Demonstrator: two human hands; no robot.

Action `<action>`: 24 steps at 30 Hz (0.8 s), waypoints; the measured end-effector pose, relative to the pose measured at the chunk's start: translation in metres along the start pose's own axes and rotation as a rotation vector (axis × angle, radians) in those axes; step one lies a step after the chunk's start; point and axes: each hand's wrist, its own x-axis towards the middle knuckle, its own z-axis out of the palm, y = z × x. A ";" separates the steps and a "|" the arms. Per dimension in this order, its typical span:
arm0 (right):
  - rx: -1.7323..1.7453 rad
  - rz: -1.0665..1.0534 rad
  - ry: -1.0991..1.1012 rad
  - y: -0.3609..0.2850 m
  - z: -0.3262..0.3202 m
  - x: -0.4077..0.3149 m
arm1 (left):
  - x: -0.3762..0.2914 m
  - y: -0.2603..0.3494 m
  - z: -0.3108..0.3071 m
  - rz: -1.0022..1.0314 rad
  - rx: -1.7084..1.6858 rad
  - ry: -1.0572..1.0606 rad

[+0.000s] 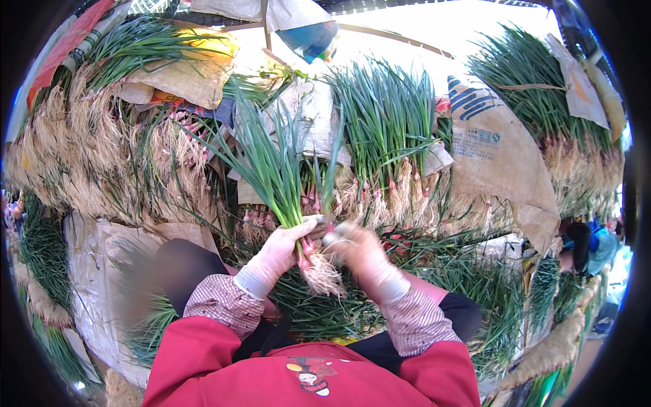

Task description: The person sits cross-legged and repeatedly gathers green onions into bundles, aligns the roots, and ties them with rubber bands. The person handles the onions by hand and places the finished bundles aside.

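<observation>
My left hand (285,249), in a pale glove, is closed around a bunch of green onions (282,178) with reddish bulbs and long pale roots. The leaves fan up and to the left; the roots hang below the hand. My right hand (358,254), also gloved and blurred by motion, is just right of the bunch. A single onion stalk (331,178) stands upright between the hands, its bulb by my right fingertips. Whether those fingers grip it I cannot tell.
More onions with roots are heaped at the left (96,137), behind the hands (389,117) and at the right (534,86). Woven sacks (501,157) drape over some. Loose green leaves (325,310) lie between the knees. Another person (600,249) is at the far right.
</observation>
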 end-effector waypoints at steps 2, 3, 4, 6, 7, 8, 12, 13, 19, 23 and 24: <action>-0.314 -0.106 -0.120 -0.008 0.015 -0.011 | 0.002 -0.006 -0.013 -0.067 0.074 -0.023; -0.216 -0.007 -0.296 -0.022 -0.005 -0.011 | 0.002 -0.013 -0.012 -0.041 0.085 0.062; -0.055 0.112 -0.290 -0.015 -0.012 -0.005 | -0.004 -0.010 -0.006 -0.069 0.136 0.063; 0.230 0.086 -0.110 0.002 -0.009 0.013 | -0.007 -0.014 -0.007 -0.103 0.213 0.012; 0.379 0.163 -0.068 0.018 0.005 0.028 | 0.000 -0.025 -0.006 -0.010 0.241 0.012; 0.539 0.230 -0.025 0.033 0.021 0.045 | -0.001 -0.027 -0.007 -0.052 0.272 0.025; 1.137 0.497 0.150 0.011 0.050 0.034 | 0.004 -0.028 -0.021 -0.113 0.123 -0.023; 1.390 0.456 0.157 0.030 0.064 0.029 | 0.007 -0.033 -0.025 -0.113 0.051 -0.046; 0.678 0.162 0.265 0.042 0.019 0.025 | -0.010 -0.035 -0.010 -0.020 0.281 0.029; -0.299 0.073 0.040 0.002 0.038 0.031 | -0.010 -0.032 -0.006 -0.051 0.471 0.118; -0.126 0.077 0.059 0.012 0.038 0.033 | -0.010 -0.030 -0.004 -0.075 0.478 0.121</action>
